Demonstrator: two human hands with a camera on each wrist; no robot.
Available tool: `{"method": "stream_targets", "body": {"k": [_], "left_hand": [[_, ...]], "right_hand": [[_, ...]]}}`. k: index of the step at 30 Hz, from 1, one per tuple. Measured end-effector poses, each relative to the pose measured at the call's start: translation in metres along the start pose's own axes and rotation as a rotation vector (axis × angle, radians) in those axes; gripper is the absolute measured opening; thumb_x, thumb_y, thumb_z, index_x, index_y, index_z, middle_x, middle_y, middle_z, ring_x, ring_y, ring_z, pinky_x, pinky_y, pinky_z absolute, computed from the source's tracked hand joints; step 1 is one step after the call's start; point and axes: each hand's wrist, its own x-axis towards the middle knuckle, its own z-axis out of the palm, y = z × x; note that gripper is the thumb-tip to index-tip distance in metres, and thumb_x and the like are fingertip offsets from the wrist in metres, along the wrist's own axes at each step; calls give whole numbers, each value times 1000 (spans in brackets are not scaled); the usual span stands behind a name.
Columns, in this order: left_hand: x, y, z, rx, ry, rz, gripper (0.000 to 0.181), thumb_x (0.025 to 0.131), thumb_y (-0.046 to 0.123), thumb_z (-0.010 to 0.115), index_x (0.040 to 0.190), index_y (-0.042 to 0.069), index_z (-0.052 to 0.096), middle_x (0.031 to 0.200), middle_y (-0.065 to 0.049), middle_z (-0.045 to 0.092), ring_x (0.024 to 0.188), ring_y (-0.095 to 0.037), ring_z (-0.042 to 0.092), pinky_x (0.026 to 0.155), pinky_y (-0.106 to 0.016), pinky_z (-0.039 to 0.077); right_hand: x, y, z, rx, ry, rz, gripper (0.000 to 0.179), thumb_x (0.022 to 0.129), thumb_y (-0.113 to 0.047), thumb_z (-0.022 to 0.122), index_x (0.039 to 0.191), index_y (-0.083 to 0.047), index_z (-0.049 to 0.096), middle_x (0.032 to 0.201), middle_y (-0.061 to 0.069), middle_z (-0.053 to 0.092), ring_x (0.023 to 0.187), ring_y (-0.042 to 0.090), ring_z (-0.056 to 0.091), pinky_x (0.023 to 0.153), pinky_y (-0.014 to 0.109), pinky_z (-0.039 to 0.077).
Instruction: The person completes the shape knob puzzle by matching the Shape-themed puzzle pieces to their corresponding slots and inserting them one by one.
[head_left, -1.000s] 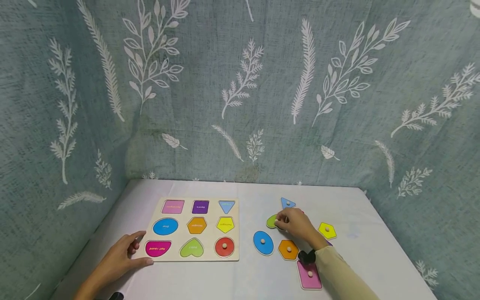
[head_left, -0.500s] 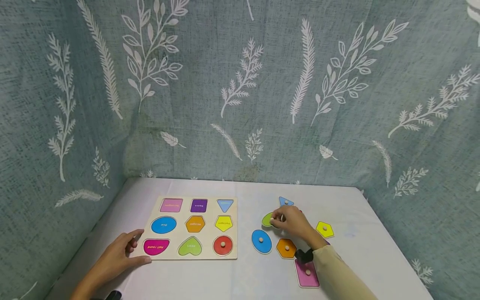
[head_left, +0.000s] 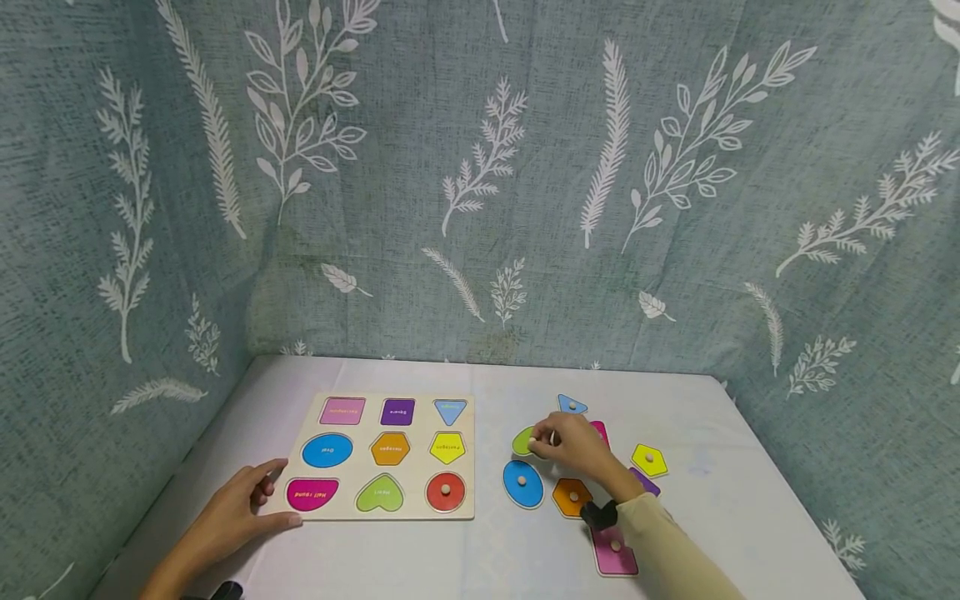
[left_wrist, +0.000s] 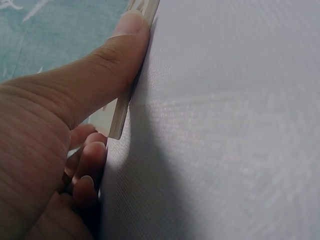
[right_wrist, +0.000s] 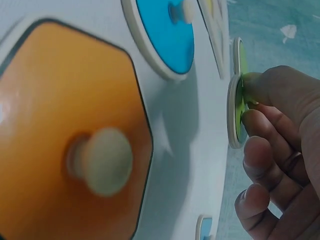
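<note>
While the left hand (head_left: 236,507) grips the board (head_left: 362,468), the right hand (head_left: 574,443) pinches the heart (head_left: 522,442), now nearer that left grip but unplaced.

Head: is looking forward and down from well back.
Left wrist: is skimming the white tabletop (left_wrist: 225,125), close.
Right wrist: is crowding the orange hexagon (right_wrist: 65,110), frame left.
Shared: head and right wrist are both showing hexagon and green heart (head_left: 522,442).
</note>
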Motion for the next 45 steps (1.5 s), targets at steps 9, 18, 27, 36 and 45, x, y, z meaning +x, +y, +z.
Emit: {"method": "stream_targets", "body": {"k": [9, 18, 27, 36, 45], "left_hand": [[1, 3, -1, -1, -3, 14, 98, 70, 44, 94, 141, -6, 50, 94, -7, 45, 89, -22, 47, 68, -30, 42], [0, 1, -1, -2, -9, 9, 99, 69, 44, 95, 141, -7, 50, 93, -7, 46, 89, -23, 47, 68, -30, 42], [-1, 1, -1, -15, 9, 24, 99, 69, 44, 95, 141, -6, 51, 94, -7, 45, 89, -24, 47, 67, -28, 43], [0, 2, 0, -17, 5, -2, 102, 67, 46, 95, 142, -6, 50, 93, -7, 46, 89, -24, 48, 70, -32, 45], [0, 1, 0, -10, 5, -16, 105, 66, 49, 95, 143, -6, 49, 93, -8, 45, 89, -25, 48, 72, -36, 45]], "right_hand": [[4, -6, 6, -16, -5, -13, 6, 94, -24, 77, 92, -20, 75, 77, -15, 55, 69, 3, 52, 62, 23, 48], [14, -17, 12, -2, -26, -38, 6, 95, -25, 76, 91, -21, 75, 77, -16, 57, 68, 3, 51, 61, 24, 47], [23, -31, 21, 0, -55, -41, 7, 95, -27, 76, 90, -23, 74, 76, -15, 56, 66, 4, 51, 61, 25, 47], [28, -42, 31, 20, -94, -39, 9, 96, -29, 74, 90, -24, 74, 76, -16, 56, 66, 4, 52, 61, 23, 47], [36, -57, 41, 59, -102, -89, 9, 96, -28, 75, 90, -22, 75, 76, -16, 57, 64, 3, 51, 59, 23, 45]]}}
